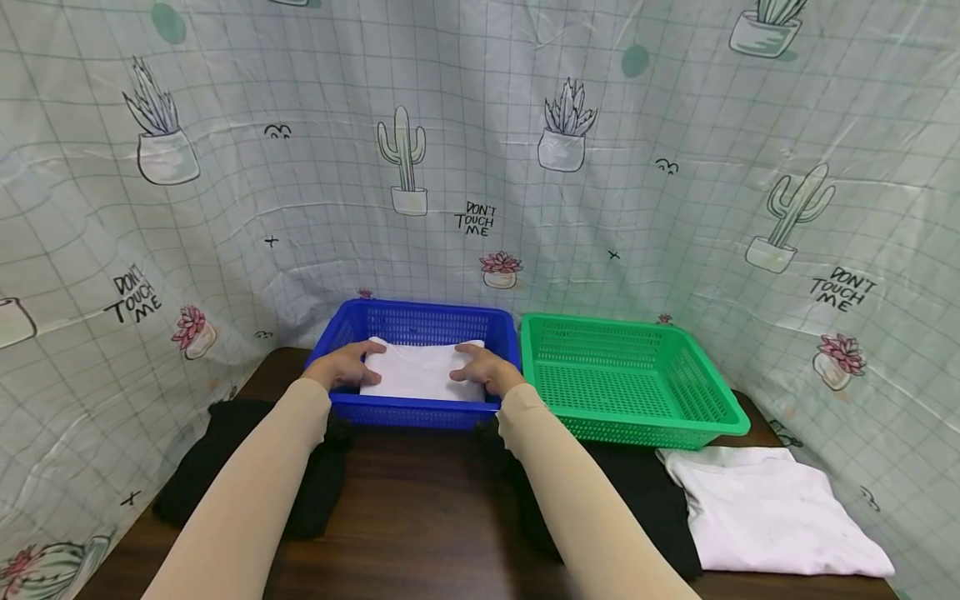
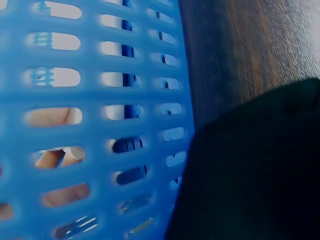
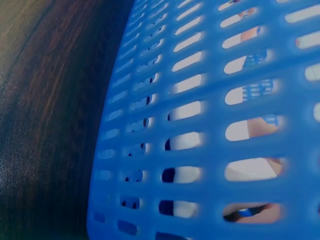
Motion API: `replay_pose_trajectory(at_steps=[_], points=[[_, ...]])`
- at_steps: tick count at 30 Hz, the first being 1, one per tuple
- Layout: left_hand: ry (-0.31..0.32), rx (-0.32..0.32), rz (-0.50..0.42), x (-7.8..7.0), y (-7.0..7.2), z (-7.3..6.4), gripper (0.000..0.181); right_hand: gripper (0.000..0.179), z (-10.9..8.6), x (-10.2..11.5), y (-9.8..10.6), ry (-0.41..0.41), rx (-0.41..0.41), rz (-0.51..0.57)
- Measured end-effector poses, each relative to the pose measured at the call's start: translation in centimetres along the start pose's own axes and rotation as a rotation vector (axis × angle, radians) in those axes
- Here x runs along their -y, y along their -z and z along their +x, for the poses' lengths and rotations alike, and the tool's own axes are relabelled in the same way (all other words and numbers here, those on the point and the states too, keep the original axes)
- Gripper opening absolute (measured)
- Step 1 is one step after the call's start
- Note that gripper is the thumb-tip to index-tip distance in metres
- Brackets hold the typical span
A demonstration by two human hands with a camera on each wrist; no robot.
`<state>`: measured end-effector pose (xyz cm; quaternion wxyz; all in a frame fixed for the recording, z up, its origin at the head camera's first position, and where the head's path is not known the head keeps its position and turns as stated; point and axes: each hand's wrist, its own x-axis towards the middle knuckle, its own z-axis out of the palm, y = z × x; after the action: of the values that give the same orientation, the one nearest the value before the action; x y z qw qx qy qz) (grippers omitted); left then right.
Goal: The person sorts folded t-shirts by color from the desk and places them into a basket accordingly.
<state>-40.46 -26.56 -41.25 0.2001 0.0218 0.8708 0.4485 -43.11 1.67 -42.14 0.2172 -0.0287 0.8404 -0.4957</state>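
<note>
A folded white garment lies within the blue plastic basket. At its left edge my left hand holds it, with a thumb and forefinger showing over the cloth. My right hand holds the opposite edge in much the same way. The other fingers are mostly hidden in the head view. Through the slots of the blue basket wall, the left wrist view shows bits of fingers and white cloth. White cloth and some skin also appear behind the slotted wall in the right wrist view.
A green basket stands against the blue one's right side. Folded black cloth and another folded white garment lie in front of it. More black cloth is at the left. A printed curtain hangs behind the wooden table.
</note>
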Motion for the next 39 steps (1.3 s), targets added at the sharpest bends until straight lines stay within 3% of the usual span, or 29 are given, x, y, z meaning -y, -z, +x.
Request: replay_pose_trajectory(at_steps=[6, 12, 17, 23, 27, 29, 31, 35, 39], points=[[0.024, 0.006, 0.061, 0.2, 0.0, 0.4, 0.073, 0.077, -0.3, 0.1, 0.1, -0.017, 0.036, -0.039], [0.027, 0.012, 0.062, 0.1, 0.0, 0.7, 0.075, 0.076, -0.2, 0.0, 0.2, -0.032, -0.001, -0.022], [0.036, 0.004, 0.118, -0.2, -0.4, 0.8, 0.069, 0.075, -0.2, -0.4, 0.3, -0.034, -0.030, -0.006], [0.056, -0.021, 0.261, -1.4, -0.9, 0.4, 0.066, 0.075, -1.8, 0.2, 0.9, -0.021, -0.020, 0.005], [0.041, -0.061, 0.473, -2.9, -0.6, -0.6, 0.062, 0.077, -3.3, 1.4, 2.2, 0.039, 0.078, -0.036], [0.003, -0.092, 0.560, -3.8, -0.4, -1.3, 0.058, 0.075, -4.2, 2.0, 3.2, 0.077, 0.135, -0.054], [-0.042, -0.133, 0.579, -4.8, -0.4, -2.2, 0.054, 0.073, -5.4, 2.5, 4.6, 0.120, 0.191, -0.053], [-0.181, -0.212, 0.522, -6.7, -0.7, -4.1, 0.048, 0.068, -8.7, 2.6, 8.2, 0.191, 0.270, -0.025], [-0.313, -0.252, 0.418, -8.6, -1.9, -5.8, 0.047, 0.069, -12.9, 1.5, 12.3, 0.244, 0.287, -0.022]])
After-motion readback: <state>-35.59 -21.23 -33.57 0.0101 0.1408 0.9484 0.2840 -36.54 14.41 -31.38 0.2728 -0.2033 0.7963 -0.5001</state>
